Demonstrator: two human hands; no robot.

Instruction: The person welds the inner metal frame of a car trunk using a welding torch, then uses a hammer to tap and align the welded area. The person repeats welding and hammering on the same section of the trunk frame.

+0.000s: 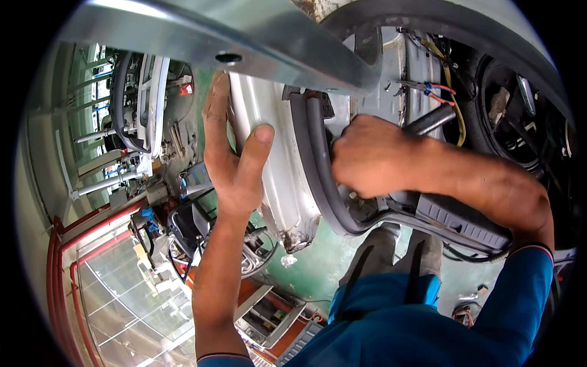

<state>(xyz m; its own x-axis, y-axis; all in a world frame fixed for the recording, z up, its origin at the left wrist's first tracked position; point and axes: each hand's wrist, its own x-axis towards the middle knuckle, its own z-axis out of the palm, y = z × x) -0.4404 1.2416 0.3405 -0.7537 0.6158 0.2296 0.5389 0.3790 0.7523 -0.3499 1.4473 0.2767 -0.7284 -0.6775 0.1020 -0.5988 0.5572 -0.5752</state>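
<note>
We pressed our left hand (229, 153) open and flat against the white panel (275, 165). Just to its right, our right hand (367, 156) was closed around the black rubber seal (318, 165), which ran from far to near along the panel edge.

Green floor (318, 269) carries scattered car parts (202, 226) and a toolbox (269, 318).

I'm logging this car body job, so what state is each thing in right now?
left hand: open, flat against the white body panel
right hand: closed, pressing on the black rubber seal
black rubber seal: part seated along the panel edge
loose wires: hanging free, unplugged
white body panel: rusted at its lower tip
</note>
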